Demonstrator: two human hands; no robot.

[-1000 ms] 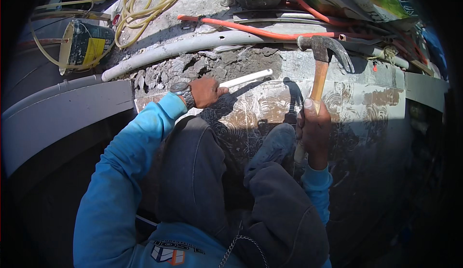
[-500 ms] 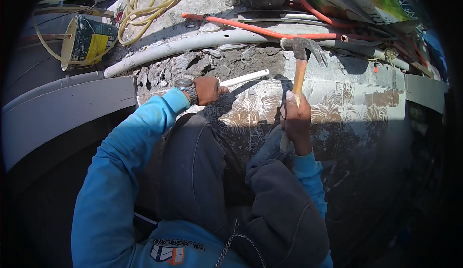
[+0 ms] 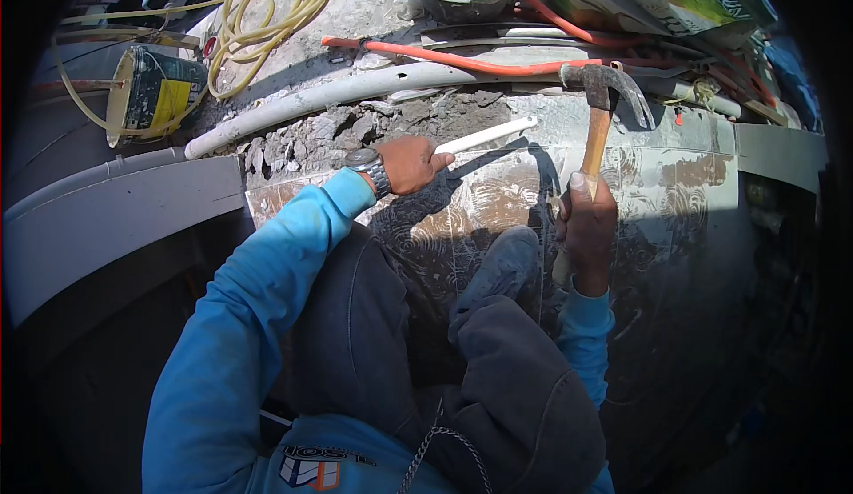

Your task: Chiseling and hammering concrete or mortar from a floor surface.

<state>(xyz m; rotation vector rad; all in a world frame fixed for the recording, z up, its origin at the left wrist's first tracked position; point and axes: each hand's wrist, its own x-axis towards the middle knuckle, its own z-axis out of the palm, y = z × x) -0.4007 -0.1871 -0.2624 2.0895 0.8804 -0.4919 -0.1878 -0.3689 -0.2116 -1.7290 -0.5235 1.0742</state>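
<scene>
My left hand (image 3: 409,165), with a watch on the wrist, is closed around a long white handle (image 3: 487,134) that has a hole at its tip. It points right, and whatever is at its other end is hidden by the hand. My right hand (image 3: 589,227) grips the wooden shaft of a claw hammer (image 3: 596,134), held head-up with the claw curving to the right. Beneath both hands lies a tiled surface (image 3: 657,179) smeared with whitish swirls. Grey rubble (image 3: 355,130) is heaped beyond my left hand.
A white pipe (image 3: 311,99) and an orange hose (image 3: 444,54) run across behind the tiles. Farther back are a basin of rubble (image 3: 471,1), a printed sack (image 3: 640,1), a coiled yellow hose (image 3: 235,41) and a tipped dark bucket (image 3: 164,94). My shoe (image 3: 506,258) rests on the tiles.
Both hands have shifted right, the right one farther, carrying the hammer away from the white handle's tip. The view has moved slightly. More of my shoe shows.
</scene>
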